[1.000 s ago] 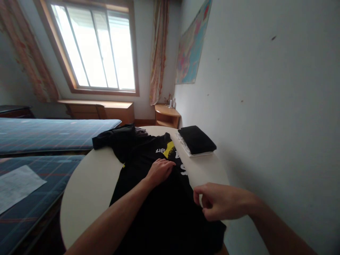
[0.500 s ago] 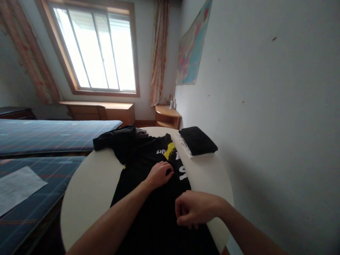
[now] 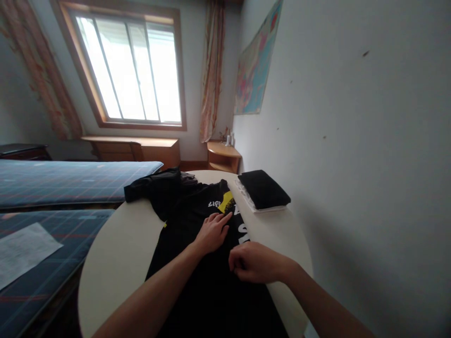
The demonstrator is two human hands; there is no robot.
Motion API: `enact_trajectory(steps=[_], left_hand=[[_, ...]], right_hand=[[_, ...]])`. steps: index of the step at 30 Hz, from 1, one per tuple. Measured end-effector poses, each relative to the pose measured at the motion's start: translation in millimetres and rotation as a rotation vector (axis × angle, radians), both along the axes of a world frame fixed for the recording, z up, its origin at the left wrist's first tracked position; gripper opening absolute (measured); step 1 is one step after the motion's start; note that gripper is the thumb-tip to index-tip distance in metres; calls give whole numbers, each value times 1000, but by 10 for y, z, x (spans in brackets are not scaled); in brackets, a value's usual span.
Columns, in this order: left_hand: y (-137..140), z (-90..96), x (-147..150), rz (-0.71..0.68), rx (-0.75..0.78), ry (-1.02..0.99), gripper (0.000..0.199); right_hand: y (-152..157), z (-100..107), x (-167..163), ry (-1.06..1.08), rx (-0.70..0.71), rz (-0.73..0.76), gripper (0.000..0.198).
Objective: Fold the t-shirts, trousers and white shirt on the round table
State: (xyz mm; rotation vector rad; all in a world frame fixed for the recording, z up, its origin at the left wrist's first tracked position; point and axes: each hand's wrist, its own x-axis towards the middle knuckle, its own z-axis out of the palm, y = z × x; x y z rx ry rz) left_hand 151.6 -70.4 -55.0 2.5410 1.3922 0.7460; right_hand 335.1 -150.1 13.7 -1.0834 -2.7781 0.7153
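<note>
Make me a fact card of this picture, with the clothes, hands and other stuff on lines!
Main thing: black shirt, yellow and white print
Under it: round white table
Left hand: resting on the shirt
Right hand: curled over the shirt; grip unclear
Table's right side: folded pile, black over white
Farther back: window, map

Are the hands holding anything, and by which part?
The left hand rests on the black T-shirt below its yellow print, apparently gripping nothing. The right hand is curled at the shirt's wall-side edge; whether it pinches fabric cannot be told.
</note>
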Motion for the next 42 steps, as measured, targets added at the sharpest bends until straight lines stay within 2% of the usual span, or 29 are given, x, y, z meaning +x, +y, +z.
enact_trajectory(steps=[3, 7, 9, 12, 14, 17, 21, 26, 29, 31, 34, 37, 39, 42], left_hand=[[31, -24, 12, 69, -20, 24, 43], [55, -48, 20, 117, -50, 56, 45], [57, -54, 17, 111, -59, 65, 47], [58, -66, 12, 108, -58, 54, 50], [58, -83, 10, 141, -48, 53, 52], [51, -120, 14, 223, -34, 76, 58], [34, -155, 31, 266, -67, 88, 68], [125, -94, -52, 189, -202, 69, 65], [267, 2, -299, 215, -208, 62, 63], [372, 62, -569, 384, -131, 47, 58], [505, 91, -1060, 716, 17, 17, 52], [605, 20, -1500, 959, -13, -71, 48], [668, -57, -1694, 982, -44, -110, 44], [764, -144, -1823, 951, -50, -140, 41]], right_hand=[[21, -24, -26, 63, -75, 24, 23], [94, -32, -47, 49, -142, 7, 27], [181, -22, -43, 48, -82, -83, 25], [389, -60, -32, 96, 111, -322, 23], [548, -153, -35, 160, 228, -435, 29], [743, -374, -55, 152, 283, -411, 46], [851, -625, -61, -46, 204, -365, 58], [827, -675, -9, -142, 215, -367, 61], [797, -648, 5, -158, 212, -371, 62], [778, -634, 0, -158, 207, -374, 62], [755, -604, -15, -172, 185, -381, 62], [760, -519, -37, -191, 164, -393, 62], [790, -421, -79, -206, 152, -403, 62], [848, -266, -227, -221, 152, -470, 55]])
